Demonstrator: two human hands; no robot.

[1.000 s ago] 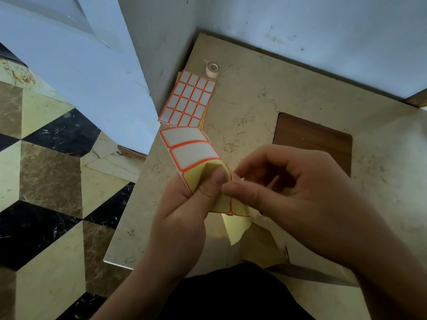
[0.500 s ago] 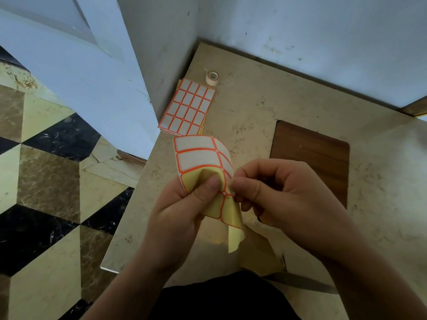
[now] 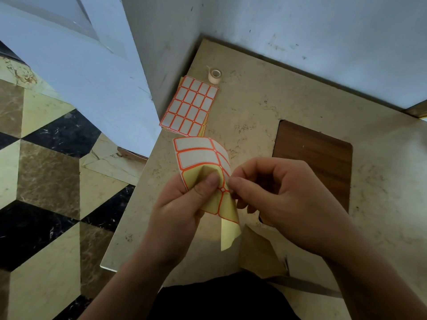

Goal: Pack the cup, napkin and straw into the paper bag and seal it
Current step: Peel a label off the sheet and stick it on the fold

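My left hand (image 3: 184, 204) grips a bent sticker sheet (image 3: 196, 155) of white labels with orange borders on yellow backing, thumb pressed on its yellow part. My right hand (image 3: 284, 199) pinches at the sheet's right edge with thumb and forefinger, at a label's border. Below both hands lies the brown paper bag (image 3: 256, 255) on the marble table, mostly hidden by my right hand and wrist. Cup, napkin and straw are not visible.
A stack of sticker sheets (image 3: 189, 107) lies at the table's (image 3: 265, 107) far left corner, a small tape roll (image 3: 215, 76) just behind it. A brown wooden board (image 3: 318, 162) sits right of my hands. White walls border the table; patterned floor lies left.
The sheet has curled further over between my hands, with more of its right column showing, and my right fingertips stay pinched at its right edge. Hands have shifted only slightly.
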